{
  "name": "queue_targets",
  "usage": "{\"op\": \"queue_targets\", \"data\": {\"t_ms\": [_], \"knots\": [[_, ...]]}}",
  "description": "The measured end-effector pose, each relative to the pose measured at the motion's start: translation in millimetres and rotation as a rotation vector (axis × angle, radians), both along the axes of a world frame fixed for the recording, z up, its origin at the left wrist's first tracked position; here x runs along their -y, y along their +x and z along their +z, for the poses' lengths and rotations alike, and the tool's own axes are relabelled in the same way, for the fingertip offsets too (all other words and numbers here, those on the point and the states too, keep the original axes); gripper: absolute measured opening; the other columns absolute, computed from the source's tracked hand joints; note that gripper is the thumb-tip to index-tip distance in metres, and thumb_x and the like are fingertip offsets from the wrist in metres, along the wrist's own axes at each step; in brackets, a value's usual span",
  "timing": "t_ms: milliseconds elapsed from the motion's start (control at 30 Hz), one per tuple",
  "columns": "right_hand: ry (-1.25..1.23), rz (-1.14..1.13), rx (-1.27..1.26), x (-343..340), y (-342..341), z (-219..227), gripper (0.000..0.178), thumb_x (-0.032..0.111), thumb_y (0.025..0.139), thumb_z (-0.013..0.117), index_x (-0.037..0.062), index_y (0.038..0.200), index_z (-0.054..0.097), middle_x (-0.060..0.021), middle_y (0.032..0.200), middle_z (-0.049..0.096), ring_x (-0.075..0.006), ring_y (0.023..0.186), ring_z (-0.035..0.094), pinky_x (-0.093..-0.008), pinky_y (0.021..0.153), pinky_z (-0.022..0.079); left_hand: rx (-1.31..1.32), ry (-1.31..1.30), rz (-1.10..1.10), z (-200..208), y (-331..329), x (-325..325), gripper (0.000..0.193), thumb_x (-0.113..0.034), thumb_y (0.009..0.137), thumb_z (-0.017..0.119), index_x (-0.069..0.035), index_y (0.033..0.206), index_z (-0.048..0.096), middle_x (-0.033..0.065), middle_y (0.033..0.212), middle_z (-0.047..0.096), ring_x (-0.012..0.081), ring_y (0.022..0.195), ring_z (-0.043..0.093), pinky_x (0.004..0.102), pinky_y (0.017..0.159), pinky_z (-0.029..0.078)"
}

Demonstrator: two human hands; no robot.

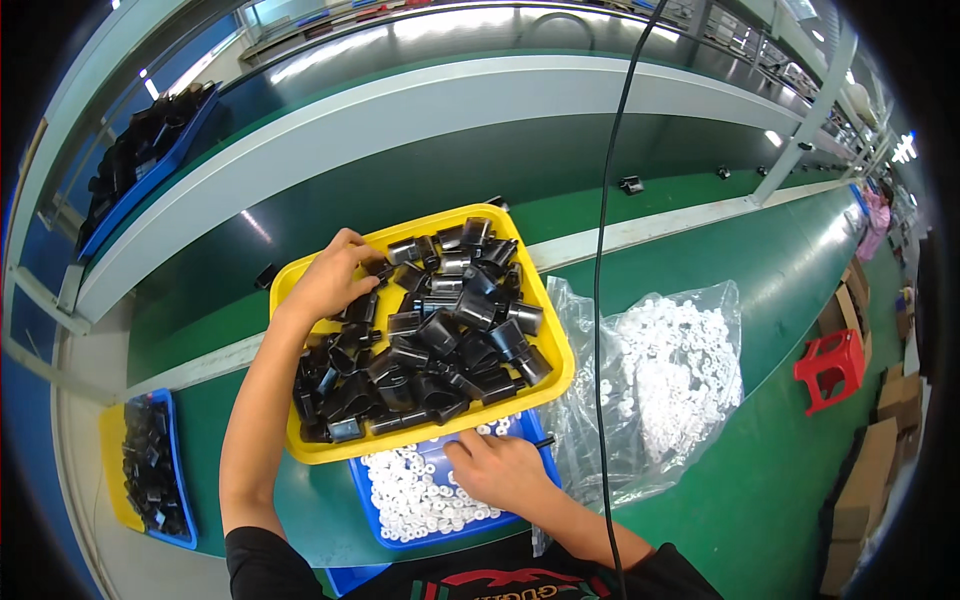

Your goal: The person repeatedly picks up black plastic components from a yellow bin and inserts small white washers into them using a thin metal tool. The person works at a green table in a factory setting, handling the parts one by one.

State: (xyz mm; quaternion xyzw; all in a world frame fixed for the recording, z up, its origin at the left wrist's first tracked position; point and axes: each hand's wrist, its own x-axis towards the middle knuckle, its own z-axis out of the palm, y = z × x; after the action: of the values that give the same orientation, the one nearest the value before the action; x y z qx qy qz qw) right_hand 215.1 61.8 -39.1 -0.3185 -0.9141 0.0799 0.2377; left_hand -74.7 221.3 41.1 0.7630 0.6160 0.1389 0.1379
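A yellow tray (562, 345) heaped with short black plastic tube-like parts (440, 335) sits in front of me, tilted slightly. My left hand (338, 277) reaches over its left side, thumb and fingers closed around one of the black parts (380, 268). Under the yellow tray's near edge lies a blue tray (405, 541) with many small white rings (425, 500). Over the blue tray's right half is my right hand (500, 470), fingers curled together by the yellow rim. What those fingers hold, if anything, is hidden.
A clear plastic bag (672, 375) of white rings lies to the right. A black cable (601, 300) hangs across the view. More black parts fill a blue-and-yellow bin (152, 465) at left and a blue tray (145, 190) farther back. A red stool (831, 370) stands on the floor.
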Motion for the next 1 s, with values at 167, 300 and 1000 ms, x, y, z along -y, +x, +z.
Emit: {"op": "queue_targets", "data": {"t_ms": [167,300,1000], "knots": [[0.02,-0.03,-0.032,-2,-2,0,0.019,0.014,0.065,0.069,0.0098,0.081,0.06,-0.0024,0.079,0.054,-0.0153,0.056,0.062,-0.029,0.047,0.049,0.078,-0.019,-0.026,-8,2,-2,0.032,-0.02,0.077,0.076,-0.004,0.103,0.066,0.0148,0.097,0.06,0.0339,0.099,0.061,0.0402,0.089,0.049],[0.027,-0.004,-0.026,-2,0,-2,0.016,0.016,0.069,0.069,0.0107,0.081,0.059,-0.0017,0.076,0.054,-0.0152,0.055,0.062,-0.029,0.047,0.049,0.163,0.118,-0.001,-3,0,7,0.036,-0.012,0.075,0.072,-0.002,0.109,0.064,0.0136,0.083,0.061,0.0309,0.085,0.062,0.0393,0.083,0.05],[0.007,0.057,-0.272,-4,-2,12,0.018,0.011,0.071,0.071,0.0104,0.088,0.065,-0.0004,0.081,0.059,-0.015,0.055,0.061,-0.029,0.049,0.048,-0.071,-0.096,-0.069,-4,20,-12,0.045,-0.032,0.073,0.081,-0.003,0.106,0.07,0.0175,0.105,0.068,0.0353,0.104,0.061,0.0422,0.092,0.048]]}}
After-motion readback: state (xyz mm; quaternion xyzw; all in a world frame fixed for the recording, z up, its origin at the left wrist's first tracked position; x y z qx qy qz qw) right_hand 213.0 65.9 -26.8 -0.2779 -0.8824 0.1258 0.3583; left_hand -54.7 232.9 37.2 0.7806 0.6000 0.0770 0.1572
